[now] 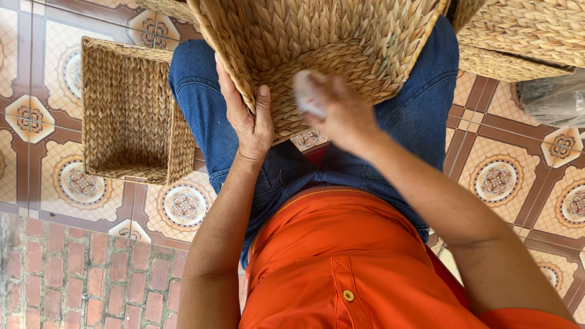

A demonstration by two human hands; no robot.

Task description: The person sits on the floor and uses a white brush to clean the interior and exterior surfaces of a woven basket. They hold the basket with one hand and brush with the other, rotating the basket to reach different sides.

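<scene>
A large woven straw basket rests upside down on my lap, over blue jeans. My left hand grips its near left edge, thumb on the weave and fingers wrapped under the rim. My right hand is blurred and pressed against the basket's woven surface, closed on a small whitish object, perhaps a cloth or pad; what it is cannot be told.
A smaller rectangular woven basket stands open on the patterned tile floor at my left. More woven baskets are stacked at the upper right, beside a grey plastic bag. Red brick paving lies at the lower left.
</scene>
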